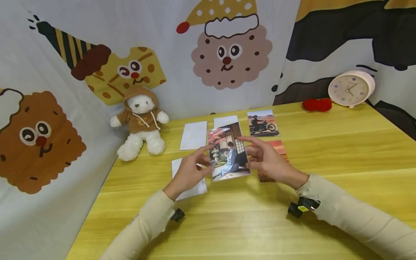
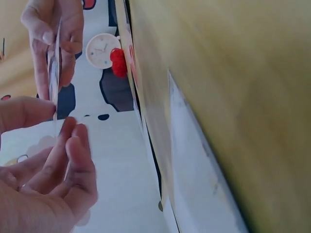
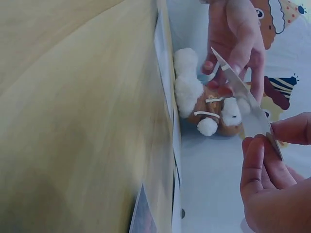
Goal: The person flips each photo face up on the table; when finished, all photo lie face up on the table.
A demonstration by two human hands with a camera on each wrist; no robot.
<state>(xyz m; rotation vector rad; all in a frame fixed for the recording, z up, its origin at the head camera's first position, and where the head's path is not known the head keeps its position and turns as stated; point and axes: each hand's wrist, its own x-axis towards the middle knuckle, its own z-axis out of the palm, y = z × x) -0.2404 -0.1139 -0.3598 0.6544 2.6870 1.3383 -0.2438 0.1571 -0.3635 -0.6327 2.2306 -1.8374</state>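
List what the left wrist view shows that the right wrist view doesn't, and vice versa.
Left wrist only: a round pale-pink clock and a small red soft-looking object near it.
Right wrist only: a white plush bear in a brown hoodie.
Both: the left hand and right hand holding a rectangular picture card, the yellow wood-grain table and the printed white backdrop.

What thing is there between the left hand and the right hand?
A picture card of a seated figure, gripped at its sides by the left hand and the right hand; this shows in the head view.
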